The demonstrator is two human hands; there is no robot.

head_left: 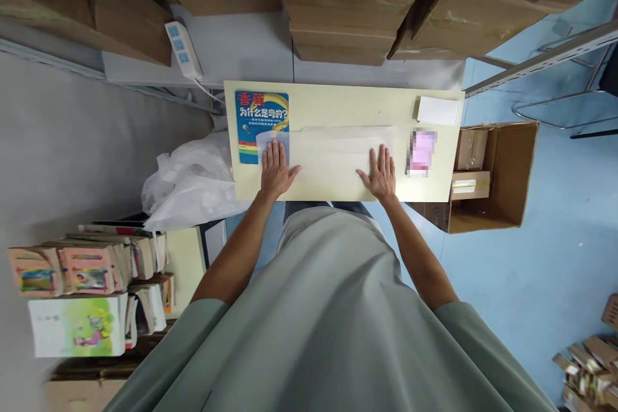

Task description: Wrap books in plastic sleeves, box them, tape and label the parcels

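Note:
A translucent plastic sheet (333, 148) lies flat across the middle of a pale yellow table (347, 106). My left hand (275, 167) rests on the sheet's left end with its fingers stretched out. Beneath that end shows part of a blue book (261, 122) with a yellow curve and Chinese lettering on its cover. On the right end of the sheet my right hand (381, 170) lies flat, thumb spread inward. Neither hand grips anything. Right of it are a pink, pixelated item (421, 153) and a white card or box (438, 110).
A white plastic bag (193, 180) sits left of the table, above stacks of books (96, 264). Cardboard boxes (345, 19) stand on a shelf behind, near a power strip (184, 50). An open carton (506, 180) stands at the right.

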